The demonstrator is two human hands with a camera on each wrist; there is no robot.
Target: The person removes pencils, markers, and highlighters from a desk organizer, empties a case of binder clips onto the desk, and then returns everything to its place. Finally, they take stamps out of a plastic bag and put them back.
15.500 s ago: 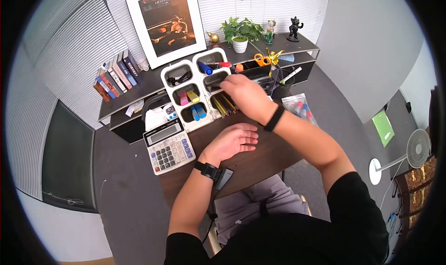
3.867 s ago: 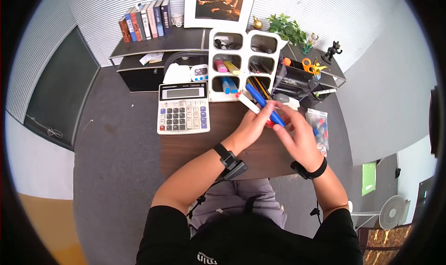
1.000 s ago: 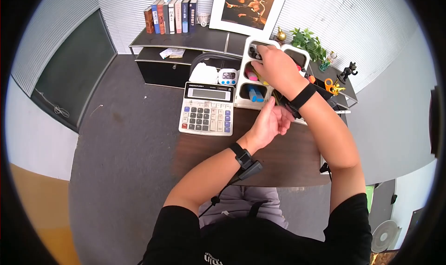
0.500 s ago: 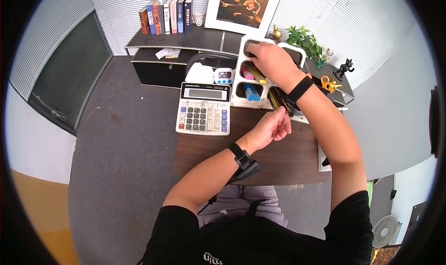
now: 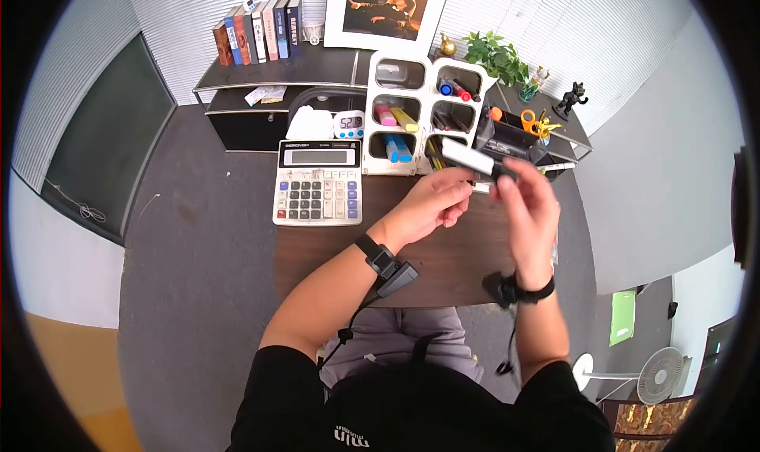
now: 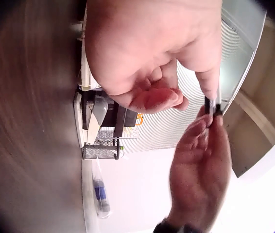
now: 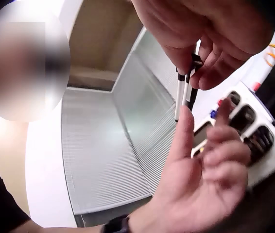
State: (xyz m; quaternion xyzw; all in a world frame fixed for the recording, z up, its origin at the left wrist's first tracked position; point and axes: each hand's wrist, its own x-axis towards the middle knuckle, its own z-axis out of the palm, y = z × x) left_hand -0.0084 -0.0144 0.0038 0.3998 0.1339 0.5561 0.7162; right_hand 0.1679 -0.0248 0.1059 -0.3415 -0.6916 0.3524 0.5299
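Observation:
My right hand (image 5: pixel 532 214) pinches white markers (image 5: pixel 467 156) with black caps by their capped ends, above the table's right side. In the right wrist view at least two slim white marker barrels (image 7: pixel 180 99) hang from its fingertips. My left hand (image 5: pixel 427 207) is just below their other ends, its thumb extended up close to them and its other fingers loosely bent. Behind the hands stands a white six-compartment organizer (image 5: pixel 396 93). Its top left compartment shows bare inside walls. Blue and red markers (image 5: pixel 455 90) lie in the top right one; pink and yellow highlighters (image 5: pixel 396 118) are below left.
A large calculator (image 5: pixel 319 184) lies left of the organizer, with a small digital timer (image 5: pixel 348 124) behind it. Blue highlighters (image 5: pixel 398 149) fill the lower left compartment. Orange-handled scissors (image 5: pixel 530 121) stand in a black holder at right. Books (image 5: pixel 257 32) and a plant (image 5: pixel 495 55) line the back shelf.
My right hand has come out of the top left compartment with black-capped markers and moved right and toward me. Seconds ago the hands held blue and red markers, now in the top right compartment.

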